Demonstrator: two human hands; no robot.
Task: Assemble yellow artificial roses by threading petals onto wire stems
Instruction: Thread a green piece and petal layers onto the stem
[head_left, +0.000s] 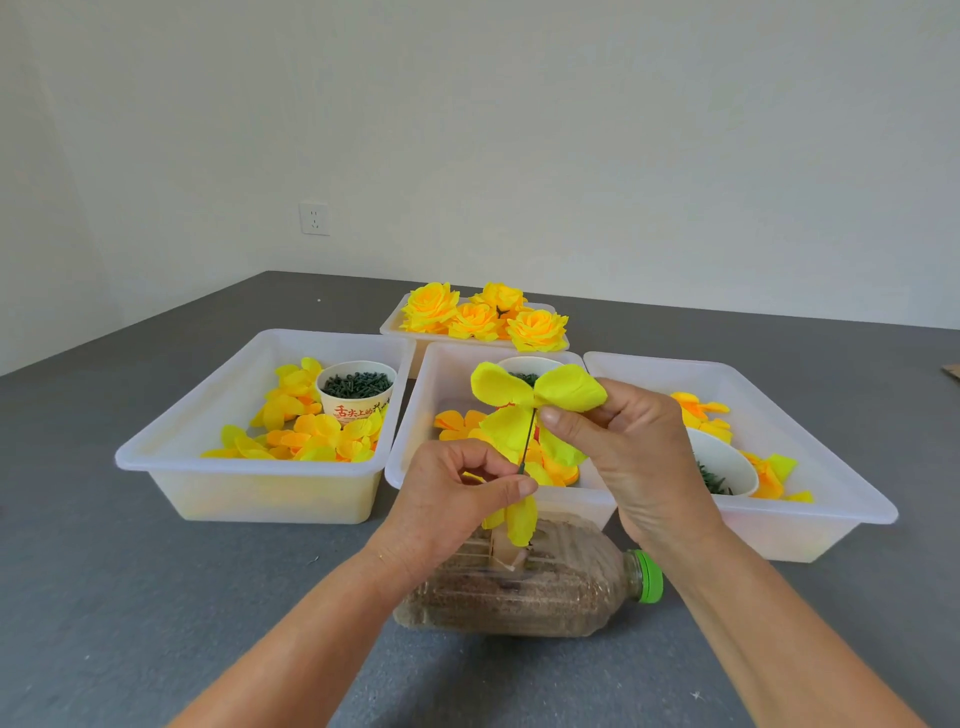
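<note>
At frame centre our left hand (457, 493) pinches the wire stem (527, 441), while our right hand (623, 447) fingers clamp a petal layer (535, 400) threaded onto it. Several finished roses (483, 317) fill the upper-centre tray (389, 327); many loose petals (311, 431) remain.

The only writing that shows is on the paper cup (356, 395) in the left tray (156, 447), where large red Chinese characters run across its side. They begin 舌尖上的; the rest is hidden behind yellow petals (358, 434).
</note>
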